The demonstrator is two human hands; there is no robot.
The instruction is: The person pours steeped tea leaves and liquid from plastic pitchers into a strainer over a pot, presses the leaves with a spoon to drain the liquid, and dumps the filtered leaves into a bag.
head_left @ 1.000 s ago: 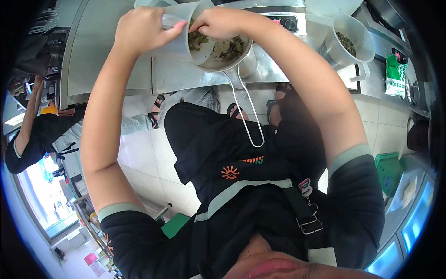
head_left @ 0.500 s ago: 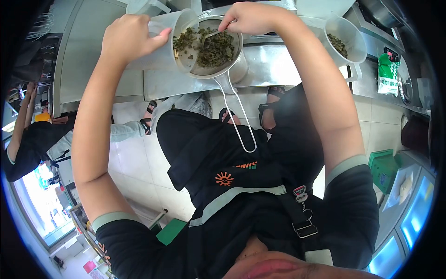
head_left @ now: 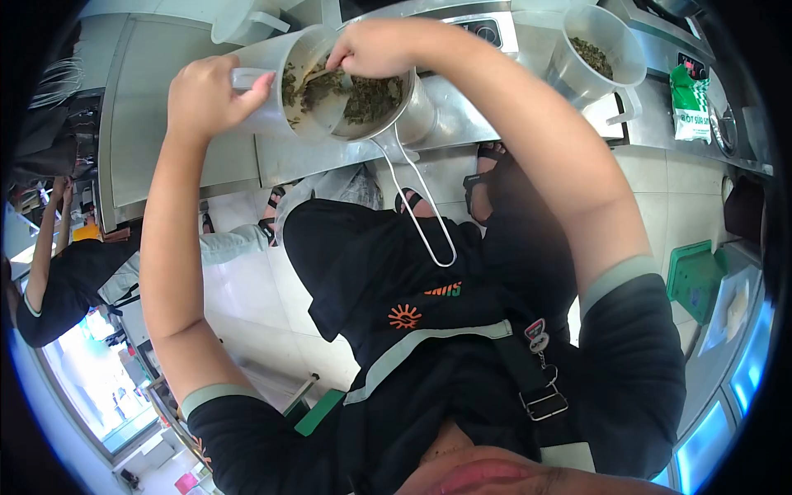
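My left hand (head_left: 202,97) is closed round the handle of a translucent plastic jug (head_left: 280,107), which lies tilted on its side with its mouth toward a strainer. Wet dark green leaves cling inside the jug. The strainer (head_left: 394,124) holds a heap of the same leaves (head_left: 373,101) and rests over a metal pot (head_left: 422,115); its long wire handle (head_left: 429,223) points toward my body. My right hand (head_left: 375,51) is closed on a spoon (head_left: 318,74), whose far end reaches into the jug's mouth among the leaves.
Another jug with leaves (head_left: 598,62) stands at the right, beside a green and white packet (head_left: 690,103). A translucent jug (head_left: 247,21) is at the back left. A cooker with a dial (head_left: 488,33) sits behind the pot. Another person (head_left: 74,280) stands at far left.
The jug has shifted left and down in view with my left hand. My right hand has moved left from over the strainer, bringing the spoon into the jug's mouth.
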